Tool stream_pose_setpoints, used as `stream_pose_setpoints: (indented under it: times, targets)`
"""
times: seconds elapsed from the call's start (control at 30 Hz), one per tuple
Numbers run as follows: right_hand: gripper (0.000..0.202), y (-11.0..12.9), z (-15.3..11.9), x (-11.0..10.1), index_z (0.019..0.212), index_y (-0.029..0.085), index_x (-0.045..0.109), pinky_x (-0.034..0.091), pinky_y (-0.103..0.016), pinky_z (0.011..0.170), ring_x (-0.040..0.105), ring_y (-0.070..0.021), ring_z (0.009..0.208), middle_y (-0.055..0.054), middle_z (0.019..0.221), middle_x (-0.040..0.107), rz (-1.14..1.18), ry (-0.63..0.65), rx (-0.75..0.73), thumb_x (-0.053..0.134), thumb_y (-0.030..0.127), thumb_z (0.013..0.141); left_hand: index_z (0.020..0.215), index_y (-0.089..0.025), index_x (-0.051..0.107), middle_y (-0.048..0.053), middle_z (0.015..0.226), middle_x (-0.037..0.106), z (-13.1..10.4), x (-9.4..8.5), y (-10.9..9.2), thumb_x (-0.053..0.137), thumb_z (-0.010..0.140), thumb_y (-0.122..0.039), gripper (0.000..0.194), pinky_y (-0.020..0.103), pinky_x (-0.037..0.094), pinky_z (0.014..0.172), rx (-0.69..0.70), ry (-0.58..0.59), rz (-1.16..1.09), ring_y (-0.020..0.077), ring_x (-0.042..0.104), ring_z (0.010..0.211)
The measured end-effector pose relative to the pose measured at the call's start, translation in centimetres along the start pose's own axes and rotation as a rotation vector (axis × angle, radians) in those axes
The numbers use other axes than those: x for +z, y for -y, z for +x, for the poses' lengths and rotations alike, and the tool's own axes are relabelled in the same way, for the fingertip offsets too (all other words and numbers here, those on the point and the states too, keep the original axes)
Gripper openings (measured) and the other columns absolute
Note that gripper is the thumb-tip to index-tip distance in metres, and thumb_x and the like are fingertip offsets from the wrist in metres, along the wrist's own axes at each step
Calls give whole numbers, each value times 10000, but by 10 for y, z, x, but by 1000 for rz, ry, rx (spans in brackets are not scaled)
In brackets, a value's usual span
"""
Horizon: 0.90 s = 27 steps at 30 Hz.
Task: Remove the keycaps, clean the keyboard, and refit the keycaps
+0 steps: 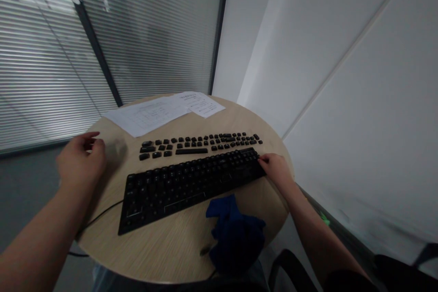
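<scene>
A black keyboard [191, 187] lies slanted on the round wooden table, with some of its keys off. Behind it, loose black keycaps [191, 151] are laid out in rows. My right hand [276, 169] is at the keyboard's right end, thumb and fingertips pinched together at its corner; whatever is between them is too small to make out. Left of the keyboard, my left hand [82, 157] hovers over the table's left edge, fingers curled but apart, holding nothing. A crumpled blue cloth [236, 235] rests in front of the keyboard.
Printed paper sheets [150, 115] lie at the back of the table [164, 260]. A cable [102, 213] runs from the keyboard over the left edge. A small dark object [205, 250] sits beside the cloth. Beyond are window blinds and a white wall; a black chair part is at lower right.
</scene>
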State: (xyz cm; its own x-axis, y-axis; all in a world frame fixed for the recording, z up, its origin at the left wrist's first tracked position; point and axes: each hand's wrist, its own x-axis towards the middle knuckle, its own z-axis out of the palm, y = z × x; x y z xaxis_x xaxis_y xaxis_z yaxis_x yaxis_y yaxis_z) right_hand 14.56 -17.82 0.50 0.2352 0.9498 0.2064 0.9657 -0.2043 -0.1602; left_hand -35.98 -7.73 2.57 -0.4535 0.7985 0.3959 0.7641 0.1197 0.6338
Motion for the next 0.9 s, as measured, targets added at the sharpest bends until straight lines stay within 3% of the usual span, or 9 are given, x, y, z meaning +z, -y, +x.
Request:
stream_pose_setpoints:
  times: [0.2,0.63,0.8,0.9]
  targets:
    - [236,5,0,1,956,214,817,507,-300,773,739,-247,894,-98,967,803,-7,-15,21,593,283,926,1271,-189,660,27,946,659,-2,-3,-3,512,876,-371,459,346,508,901,12,15,0,177,580,781]
    - [255,-3,-5,4,1080,220,796,494,-296,959,707,-234,1069,-87,1130,776,-36,39,-78,593,199,927,1255,-204,666,13,929,640,-3,-2,-4,510,875,-357,438,344,499,920,8,7,-6,169,567,804]
    - [278,-4,-8,3,1104,194,783,490,-298,975,696,-232,1089,-98,1144,765,-34,61,-106,552,214,952,1291,-165,650,34,947,655,0,0,2,511,893,-371,469,335,496,893,33,11,-16,178,583,815]
    - [284,-6,-9,-1,1042,186,796,494,-316,962,696,-248,1065,-116,1123,759,-55,49,-147,528,237,961,1306,-132,635,77,1027,685,-2,0,6,479,922,-369,478,319,491,845,80,79,-35,190,603,837]
